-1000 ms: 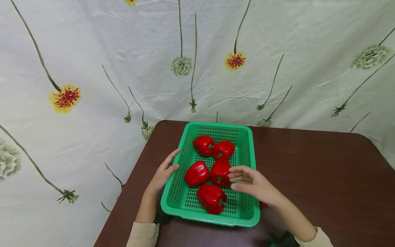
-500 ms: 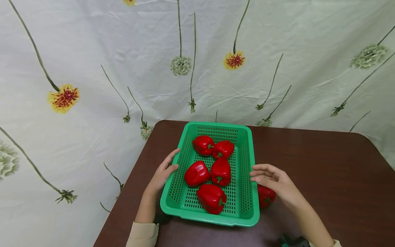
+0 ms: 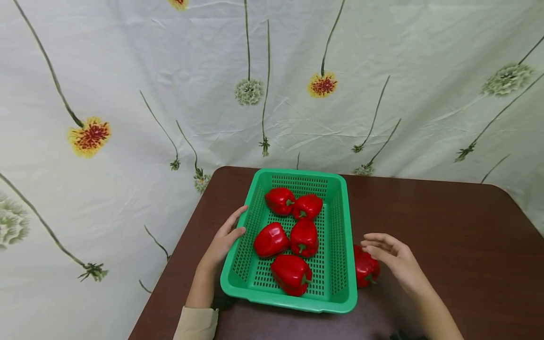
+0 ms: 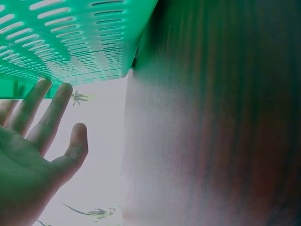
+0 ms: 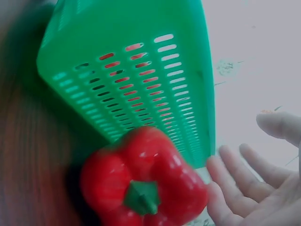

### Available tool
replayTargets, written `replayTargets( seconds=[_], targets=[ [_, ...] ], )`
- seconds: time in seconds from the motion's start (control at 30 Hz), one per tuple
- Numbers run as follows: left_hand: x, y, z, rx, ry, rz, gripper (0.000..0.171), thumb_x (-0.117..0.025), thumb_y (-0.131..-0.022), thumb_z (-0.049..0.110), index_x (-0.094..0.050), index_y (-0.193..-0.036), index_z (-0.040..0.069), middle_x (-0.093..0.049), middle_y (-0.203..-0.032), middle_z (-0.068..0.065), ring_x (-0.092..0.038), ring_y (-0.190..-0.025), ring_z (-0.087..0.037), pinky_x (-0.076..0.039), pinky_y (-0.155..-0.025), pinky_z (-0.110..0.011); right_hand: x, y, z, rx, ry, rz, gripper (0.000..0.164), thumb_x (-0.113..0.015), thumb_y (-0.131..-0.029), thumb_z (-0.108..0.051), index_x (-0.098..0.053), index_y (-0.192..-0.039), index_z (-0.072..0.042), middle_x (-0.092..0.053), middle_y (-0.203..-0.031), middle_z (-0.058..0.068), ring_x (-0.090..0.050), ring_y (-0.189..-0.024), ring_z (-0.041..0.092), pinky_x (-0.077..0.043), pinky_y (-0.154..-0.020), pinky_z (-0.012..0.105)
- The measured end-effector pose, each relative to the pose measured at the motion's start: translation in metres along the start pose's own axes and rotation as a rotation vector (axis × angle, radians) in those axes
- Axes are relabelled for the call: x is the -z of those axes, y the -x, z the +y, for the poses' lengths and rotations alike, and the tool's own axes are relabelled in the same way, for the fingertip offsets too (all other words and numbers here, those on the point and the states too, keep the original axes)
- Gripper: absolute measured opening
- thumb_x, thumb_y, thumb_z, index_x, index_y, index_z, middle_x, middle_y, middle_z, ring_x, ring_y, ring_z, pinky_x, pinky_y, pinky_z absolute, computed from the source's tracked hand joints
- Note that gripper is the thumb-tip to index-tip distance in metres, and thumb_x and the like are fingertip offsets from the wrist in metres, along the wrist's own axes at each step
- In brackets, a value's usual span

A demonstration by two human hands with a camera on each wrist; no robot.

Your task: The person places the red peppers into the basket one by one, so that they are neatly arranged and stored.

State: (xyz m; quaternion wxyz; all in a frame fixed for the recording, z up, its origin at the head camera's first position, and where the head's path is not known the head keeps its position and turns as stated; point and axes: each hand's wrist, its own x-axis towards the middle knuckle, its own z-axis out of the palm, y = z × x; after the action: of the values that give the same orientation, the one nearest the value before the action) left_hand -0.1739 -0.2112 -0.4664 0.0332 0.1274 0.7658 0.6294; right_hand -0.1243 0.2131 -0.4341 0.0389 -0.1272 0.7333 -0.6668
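Observation:
A green plastic basket [image 3: 312, 306] with slotted walls holds several red bell peppers, among them one near its front [image 3: 291, 274]. Against the basket's left rim rests my left hand [image 3: 223, 241], its fingers extended; the left wrist view shows the fingertips [image 4: 65, 89] at the slotted wall. Just outside the right wall, another red bell pepper [image 3: 365, 267] lies on the table, its green stem [image 5: 142, 197] facing the right wrist camera. Beside and slightly above that pepper is my right hand [image 3: 393, 257], fingers loosely bent and holding nothing. Whether a finger touches the pepper I cannot tell.
The dark brown table [image 3: 446, 226] extends to the right of the basket. Behind and to the left hangs a pale cloth [image 3: 204, 56] printed with flowers. A dark object [image 3: 403, 335] shows partly at the bottom edge near my right forearm.
My right hand has moved from above the peppers in the basket, out over the right rim and down beside the outside pepper. My left hand and the basket have stayed put.

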Motion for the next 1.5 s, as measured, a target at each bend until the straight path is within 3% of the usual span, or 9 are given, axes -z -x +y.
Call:
replayTargets(
  seconds=[0.2,0.27,0.47,0.53,0.7,0.97,1.2,1.5],
  targets=[
    [0.000,0.001,-0.001,-0.004,0.001,0.002,0.054,-0.048,-0.103,0.016,-0.030,-0.154,0.015,-0.018,-0.161,-0.008,-0.011,-0.147,-0.031,-0.024,-0.108,-0.061,0.002,0.005,0.011,-0.010,0.015,0.079,0.030,-0.059,-0.097,-0.005,-0.057,-0.123,0.008,-0.068,-0.111,-0.005,-0.064,-0.103,0.012,-0.049,-0.085,0.021],
    [0.000,0.001,-0.002,-0.003,0.001,0.002,0.054,-0.048,-0.103,0.016,-0.030,-0.155,0.015,-0.018,-0.161,-0.009,-0.011,-0.147,-0.031,-0.024,-0.108,-0.061,0.001,0.007,0.014,-0.028,0.059,0.094,0.035,-0.061,-0.096,-0.007,-0.054,-0.126,0.010,-0.067,-0.116,-0.002,-0.061,-0.106,0.010,-0.049,-0.085,0.020],
    [0.000,0.001,-0.002,-0.007,0.001,0.003,0.054,-0.048,-0.103,0.016,-0.030,-0.155,0.014,-0.018,-0.161,-0.010,-0.011,-0.147,-0.032,-0.022,-0.108,-0.062,-0.008,0.010,0.022,-0.083,0.207,0.102,0.046,-0.066,-0.094,-0.013,-0.051,-0.134,0.003,-0.053,-0.133,0.019,-0.057,-0.116,0.027,-0.050,-0.083,0.023],
    [0.000,0.001,-0.001,-0.007,0.002,0.003,0.054,-0.048,-0.103,0.017,-0.030,-0.154,0.014,-0.018,-0.161,-0.010,-0.011,-0.147,-0.032,-0.023,-0.108,-0.062,-0.011,0.011,0.024,-0.117,0.190,0.090,0.050,-0.067,-0.093,-0.014,-0.049,-0.138,0.001,-0.050,-0.136,0.021,-0.057,-0.114,0.031,-0.052,-0.080,0.027],
    [0.000,0.001,-0.001,-0.010,0.003,0.000,0.054,-0.048,-0.103,0.016,-0.030,-0.154,0.014,-0.018,-0.160,-0.010,-0.011,-0.147,-0.032,-0.024,-0.107,-0.061,-0.020,0.013,0.031,-0.184,0.122,0.091,0.059,-0.070,-0.089,-0.012,-0.044,-0.142,-0.004,-0.049,-0.135,0.020,-0.061,-0.103,0.024,-0.056,-0.074,0.033],
    [-0.001,0.000,-0.001,-0.007,0.004,-0.001,0.055,-0.048,-0.103,0.017,-0.030,-0.154,0.014,-0.018,-0.161,-0.010,-0.011,-0.147,-0.032,-0.022,-0.108,-0.062,-0.027,0.014,0.038,-0.159,0.224,0.113,0.059,-0.074,-0.085,-0.009,-0.049,-0.138,-0.007,-0.042,-0.137,0.021,-0.052,-0.111,0.039,-0.055,-0.073,0.032],
    [-0.001,0.000,0.000,-0.001,0.005,0.001,0.055,-0.048,-0.103,0.018,-0.029,-0.155,0.015,-0.018,-0.161,-0.009,-0.012,-0.147,-0.031,-0.025,-0.107,-0.060,-0.028,0.014,0.042,-0.159,0.344,0.130,0.066,-0.080,-0.081,-0.016,-0.049,-0.140,-0.011,-0.045,-0.135,0.018,-0.053,-0.112,0.036,-0.052,-0.072,0.029],
    [0.000,0.000,0.000,-0.006,0.001,0.000,0.055,-0.048,-0.103,0.018,-0.030,-0.155,0.015,-0.017,-0.161,-0.009,-0.010,-0.147,-0.031,-0.023,-0.108,-0.062,-0.029,0.014,0.043,-0.160,0.332,0.142,0.066,-0.080,-0.081,-0.016,-0.050,-0.140,-0.012,-0.050,-0.133,0.019,-0.055,-0.110,0.034,-0.053,-0.071,0.028]
  ],
)
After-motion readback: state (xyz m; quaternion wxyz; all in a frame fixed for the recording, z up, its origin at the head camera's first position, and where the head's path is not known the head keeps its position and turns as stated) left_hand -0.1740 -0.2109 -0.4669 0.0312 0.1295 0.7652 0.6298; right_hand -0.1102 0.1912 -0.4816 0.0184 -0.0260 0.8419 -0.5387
